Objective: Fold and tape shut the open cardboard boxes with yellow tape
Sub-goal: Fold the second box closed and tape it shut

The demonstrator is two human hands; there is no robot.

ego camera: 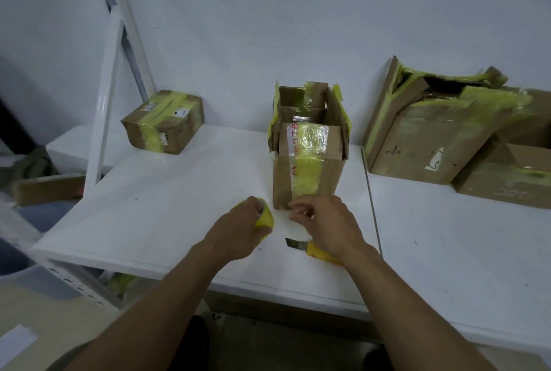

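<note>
A white table [167, 206] is filling the middle of the view, butting against a second white surface [447, 245] on the right, with a plain pale wall [268, 27] rising behind both. The open cardboard box [307, 180] is standing upright near the table's middle, its flaps sticking up and old yellow tape running down its near face. Just in front of it, the left hand [238, 230] is gripping a roll of yellow tape [266, 219]. The right hand [326, 221] is hovering by the box's lower edge with its fingers curled and its thumb and forefinger close together, though I cannot tell whether they are pinching anything. A yellow utility knife [310, 249] is lying under the right wrist. A small taped box [164, 121] is sitting at the back left beside a white metal frame [108, 87], and two larger torn boxes [429, 144] are leaning together on the right.
</note>
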